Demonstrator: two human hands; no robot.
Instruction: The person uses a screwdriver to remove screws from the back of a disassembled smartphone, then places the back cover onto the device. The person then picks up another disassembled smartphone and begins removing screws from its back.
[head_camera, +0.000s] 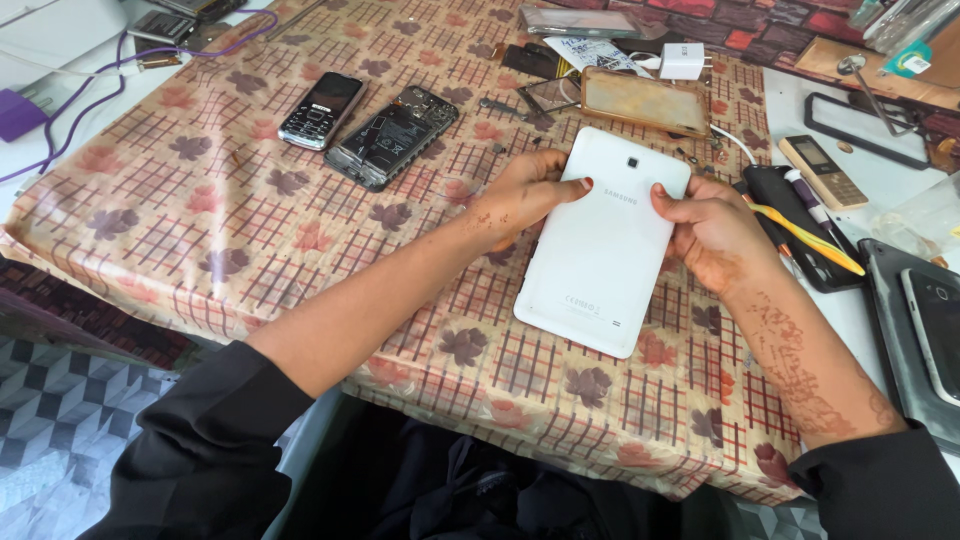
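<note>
Both hands grip a white tablet (603, 250) that lies back-side up on the table (250, 230), near its front edge and directly before the person. The left hand (520, 192) closes on the tablet's upper left edge, thumb pressed flat on the back cover and the other fingers curled under or against the side. The right hand (712, 230) closes on the upper right edge in the same manner, thumb tip on the back cover beside the edge. Whether the fingertips have entered the seam between cover and body cannot be determined from this view. Risk: thumb pressure concentrated at one corner could flex the thin cover and crack it or break a retaining clip; uneven force between the two hands could let the tablet pivot and slide toward the table's front edge, since its lower end is unsupported by either hand. Pose: both forearms extend forward from dark sleeves and converge on the tablet, wrists low and nearly level with the tabletop, the right wrist bent slightly inward. Farther out lie a black keypad phone (322, 110) and an opened phone (392, 136) beyond the left hand, a tan phone case (645, 100) and white charger (683, 61) behind the tablet, and a yellow-handled tool (808, 236) just beside the right hand.
</note>
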